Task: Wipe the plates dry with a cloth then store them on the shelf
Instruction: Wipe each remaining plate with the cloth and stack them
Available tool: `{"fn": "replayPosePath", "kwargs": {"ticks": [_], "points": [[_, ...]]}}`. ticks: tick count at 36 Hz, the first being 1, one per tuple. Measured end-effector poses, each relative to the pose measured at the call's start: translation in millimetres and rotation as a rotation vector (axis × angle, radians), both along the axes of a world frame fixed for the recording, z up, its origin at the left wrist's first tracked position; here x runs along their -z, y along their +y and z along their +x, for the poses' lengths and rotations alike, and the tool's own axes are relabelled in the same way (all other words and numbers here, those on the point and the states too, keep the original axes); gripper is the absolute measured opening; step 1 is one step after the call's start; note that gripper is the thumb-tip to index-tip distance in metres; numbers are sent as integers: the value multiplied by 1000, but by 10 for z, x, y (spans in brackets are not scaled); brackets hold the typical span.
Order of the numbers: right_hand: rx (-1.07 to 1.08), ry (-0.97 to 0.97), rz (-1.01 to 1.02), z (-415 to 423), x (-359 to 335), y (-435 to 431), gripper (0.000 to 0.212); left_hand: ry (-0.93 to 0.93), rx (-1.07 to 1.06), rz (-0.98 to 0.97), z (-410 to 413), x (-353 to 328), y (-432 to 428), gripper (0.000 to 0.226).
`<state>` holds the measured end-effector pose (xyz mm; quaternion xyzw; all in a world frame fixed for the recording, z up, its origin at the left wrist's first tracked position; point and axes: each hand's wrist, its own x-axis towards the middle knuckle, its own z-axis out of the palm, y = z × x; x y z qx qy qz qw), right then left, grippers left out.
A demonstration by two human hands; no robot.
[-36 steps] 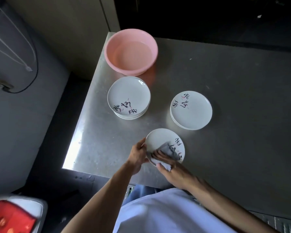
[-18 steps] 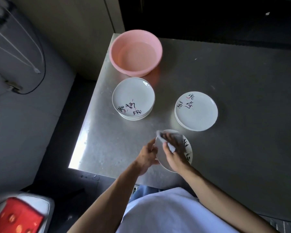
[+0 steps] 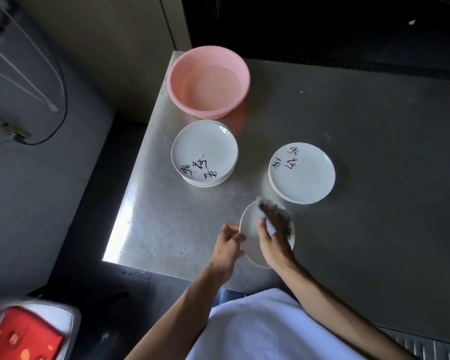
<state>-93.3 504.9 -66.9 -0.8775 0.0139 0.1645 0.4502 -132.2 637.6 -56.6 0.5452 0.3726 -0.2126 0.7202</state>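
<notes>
One plate (image 3: 250, 231) held tilted, left grip (image 3: 227, 242) pinching its rim, right grip (image 3: 273, 239) holding cloth (image 3: 271, 228) against its face

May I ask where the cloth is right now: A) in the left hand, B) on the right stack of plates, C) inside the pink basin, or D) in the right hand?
D: the right hand holds the cloth against the plate, whose rim the left hand grips.
</notes>
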Motion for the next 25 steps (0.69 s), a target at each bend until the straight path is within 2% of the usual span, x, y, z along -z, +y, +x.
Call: {"fn": "replayPosePath", "kwargs": {"ticks": [2,4,5,6,8,9,11,13,15,17,18,20,21,23,25], "points": [[-298,-75,169,-54,-107,2,48,-8,1,9,26,1,1,12],[-458,-21,144,-65,-24,-47,45,-23,0,-22,31,-16,35,10],[-404,5,91,-53,30,-62,44,-17,-2,-43,31,-29,54,20],[-250,38,22,-44,96,-64,44,-19,0,-71,29,-25,76,32],[125,165,-143,-12,122,-57,61,-36,44,-85,42,-44,97,47],[184,189,-175,-12,112,-48,71,-50,87,-80,55,-74,92,51],[17,138,-89,-66,73,-22,71,-87,186,-74,67,-98,81,53],[-326,6,31,-140,64,-5,53,-102,232,-62,60,-111,68,40],[-484,-1,40,-163,122,-80,47,-101,232,-68,33,-114,73,35],[-380,-77,-152,-116,211,-127,49,-113,223,-109,4,-81,103,52],[-233,-73,-277,-88,231,-125,52,-125,213,-144,-13,-55,118,60],[37,61,-386,7,152,-85,68,-115,143,-202,-42,-18,99,68],[95,87,-386,25,111,-53,76,-95,90,-209,-54,-7,81,68],[86,111,-254,15,0,-10,81,-56,-12,-164,-57,-2,48,56],[-32,135,115,-30,-161,24,72,-32,-40,-68,-20,8,56,29]]}}
